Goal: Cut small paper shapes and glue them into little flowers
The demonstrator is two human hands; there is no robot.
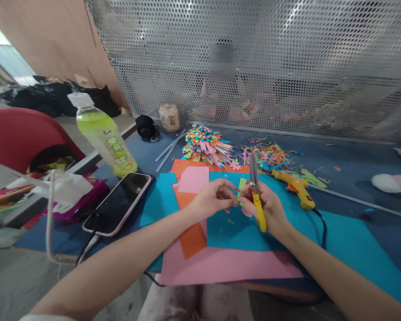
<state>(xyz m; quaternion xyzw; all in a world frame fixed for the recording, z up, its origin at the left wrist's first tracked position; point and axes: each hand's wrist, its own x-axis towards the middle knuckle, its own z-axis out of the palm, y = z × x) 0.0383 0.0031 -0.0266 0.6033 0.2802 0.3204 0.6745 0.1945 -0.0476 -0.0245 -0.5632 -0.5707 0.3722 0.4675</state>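
My left hand (217, 197) is closed, fingertips pinched at the lower edge of a small light-green paper piece (241, 186). Facing it, my right hand (272, 208) has a pair of scissors (258, 209) tucked in it, blades pointing up and yellow handles down. The thumb and fingertips of that hand also meet the green paper. Below both hands lies a blue sheet (240, 232) with tiny green scraps on it. Orange paper (191, 236) and pink paper (227, 266) show from under the blue.
Behind the sheets stand a pile of fringed coloured paper (205, 145) and a heap of thin scraps (270, 156). A yellow glue gun (297, 188) lies right, with glue sticks (169, 150) at the back. A phone (120, 203) and green drink bottle (105, 138) are left.
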